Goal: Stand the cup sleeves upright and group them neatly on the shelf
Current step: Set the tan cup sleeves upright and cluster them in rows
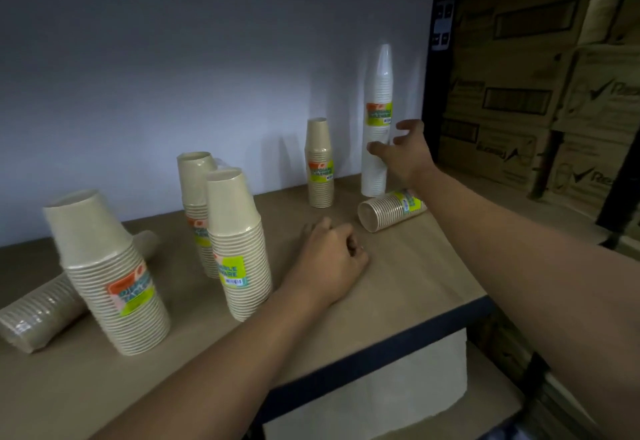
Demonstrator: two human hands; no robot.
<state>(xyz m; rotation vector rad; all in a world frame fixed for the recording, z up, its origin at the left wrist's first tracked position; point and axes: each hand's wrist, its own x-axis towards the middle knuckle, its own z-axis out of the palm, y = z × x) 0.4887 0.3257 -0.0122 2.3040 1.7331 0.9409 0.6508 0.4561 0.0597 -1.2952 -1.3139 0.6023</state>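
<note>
Fingers of right hand [403,157] spread open beside tall white cup stack [379,93], gripping nothing; left hand [329,259] clenched empty, resting on shelf [415,283].

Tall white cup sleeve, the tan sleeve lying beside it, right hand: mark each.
tall white cup sleeve [379,112]: head view, on its green label.
lying tan sleeve [388,210]: head view, on its ribbed side.
right hand [406,157]: head view, back of the hand.

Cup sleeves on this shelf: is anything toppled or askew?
Yes. Two sleeves lie on their sides: the right tan sleeve by the tall white sleeve, and the far-left tan sleeve behind a standing sleeve. The upright ones stand scattered, not grouped.
</note>
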